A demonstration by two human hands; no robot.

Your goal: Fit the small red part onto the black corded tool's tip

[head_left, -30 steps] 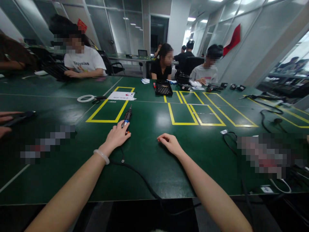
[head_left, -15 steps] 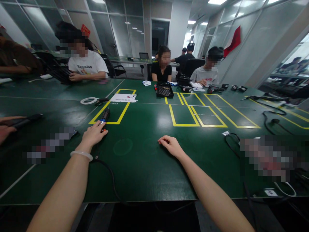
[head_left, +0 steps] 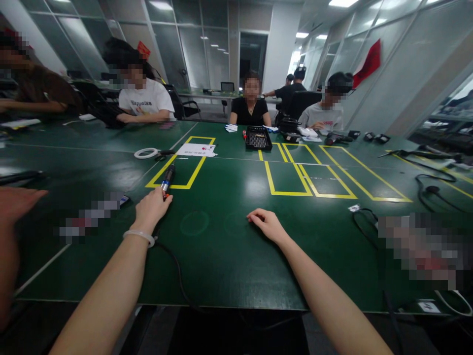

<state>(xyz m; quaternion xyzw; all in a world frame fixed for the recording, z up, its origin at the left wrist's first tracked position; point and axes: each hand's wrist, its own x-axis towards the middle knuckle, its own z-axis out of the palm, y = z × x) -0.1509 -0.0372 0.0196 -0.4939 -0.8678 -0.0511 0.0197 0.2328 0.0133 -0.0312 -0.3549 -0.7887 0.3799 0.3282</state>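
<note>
Use the green table (head_left: 221, 271), spread beneath the grip of the left hand (head_left: 150, 209), as a steadying surface, best with little load on the wrist. Line up by the yellow tape outline (head_left: 185, 187) just ahead of the grip. Allow slack in the black cord (head_left: 178, 264), running back from beside the grip and over the table's near edge. Give room to the white paper sheet (head_left: 195, 150), farther ahead and to the right of the grip. Rest the right hand (head_left: 269, 225) well to the right of the grip, curled with nothing showing in it; cannot tell how tightly closed. Hold the electric screwdriver (head_left: 169, 175) firmly by its rear, as now grasped in the left hand, nose forward over the outline's near edge; cannot tell whether lifted or touching. Mind the white bangle (head_left: 138, 237) behind the grip, liable to catch the cord. Avoid knocking the small orange part (head_left: 167, 196) beside the thumb
</note>
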